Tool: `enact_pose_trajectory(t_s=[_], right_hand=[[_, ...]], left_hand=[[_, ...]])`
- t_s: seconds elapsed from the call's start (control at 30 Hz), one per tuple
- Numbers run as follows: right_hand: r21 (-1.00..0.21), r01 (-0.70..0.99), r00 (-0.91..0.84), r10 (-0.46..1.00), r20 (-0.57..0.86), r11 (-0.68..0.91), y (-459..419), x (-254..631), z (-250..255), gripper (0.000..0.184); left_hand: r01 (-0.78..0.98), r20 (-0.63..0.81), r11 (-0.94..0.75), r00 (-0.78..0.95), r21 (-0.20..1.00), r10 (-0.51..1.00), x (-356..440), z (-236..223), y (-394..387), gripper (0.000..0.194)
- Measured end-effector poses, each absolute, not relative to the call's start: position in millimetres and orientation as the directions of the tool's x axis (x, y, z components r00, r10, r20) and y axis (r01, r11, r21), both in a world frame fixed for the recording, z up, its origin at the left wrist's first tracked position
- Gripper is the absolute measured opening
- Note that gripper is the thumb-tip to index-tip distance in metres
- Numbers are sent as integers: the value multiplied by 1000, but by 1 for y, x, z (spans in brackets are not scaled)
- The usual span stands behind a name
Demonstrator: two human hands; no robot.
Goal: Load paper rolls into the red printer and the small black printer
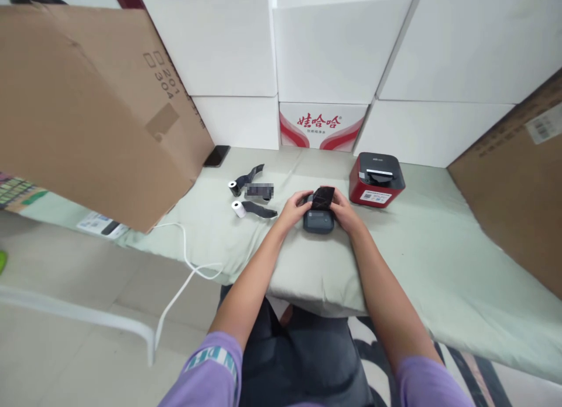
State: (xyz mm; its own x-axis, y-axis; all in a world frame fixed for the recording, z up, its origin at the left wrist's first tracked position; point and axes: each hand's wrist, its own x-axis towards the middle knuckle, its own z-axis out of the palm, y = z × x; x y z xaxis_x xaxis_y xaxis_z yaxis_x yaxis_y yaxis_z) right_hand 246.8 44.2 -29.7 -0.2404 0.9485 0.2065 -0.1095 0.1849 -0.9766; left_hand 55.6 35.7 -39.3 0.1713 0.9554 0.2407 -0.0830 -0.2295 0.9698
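A small dark grey portable printer [318, 222] lies on the cloth-covered table in front of me. A glossy black strip of paper [324, 197] stands up from its far part. My left hand [297, 209] is closed on the printer's left side, its fingertips by the strip's left edge. From the right, my right hand [343, 210] grips the other side, fingers bent near the strip. The undersides of both hands are hidden. To the left lie a black-printed paper roll [235, 188] and a white paper roll [239, 208], each with a dark tail unrolled.
Right of my hands stands a red and black box-shaped printer [376, 180]. White boxes [322, 50] form a wall behind. Cardboard sheets [100, 102] flank both sides. A phone [216, 156] lies at the back left, and a white cable [187, 249] hangs over the front edge.
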Motion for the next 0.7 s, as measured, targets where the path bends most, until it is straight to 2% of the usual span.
enact_pose_trajectory(t_s=[0.23,0.33,0.43,0.57,0.7], right_hand=[[-975,-47,-138,966,220,215,47,242,-34,35],[-974,-134,-82,977,196,184,49,241,-35,35],[-965,-214,-61,983,171,154,51,240,-34,36],[-965,-207,-43,983,176,163,52,238,-32,32],[-973,-168,-17,987,161,156,51,236,-29,31]], left_hand=[[-14,237,-238,147,971,960,57,-39,34,45],[35,205,-209,102,977,973,55,-37,34,43],[174,192,-197,44,965,980,50,-31,27,38],[474,247,-224,14,852,969,47,-21,8,28],[552,199,-176,18,815,980,48,-17,-2,22]])
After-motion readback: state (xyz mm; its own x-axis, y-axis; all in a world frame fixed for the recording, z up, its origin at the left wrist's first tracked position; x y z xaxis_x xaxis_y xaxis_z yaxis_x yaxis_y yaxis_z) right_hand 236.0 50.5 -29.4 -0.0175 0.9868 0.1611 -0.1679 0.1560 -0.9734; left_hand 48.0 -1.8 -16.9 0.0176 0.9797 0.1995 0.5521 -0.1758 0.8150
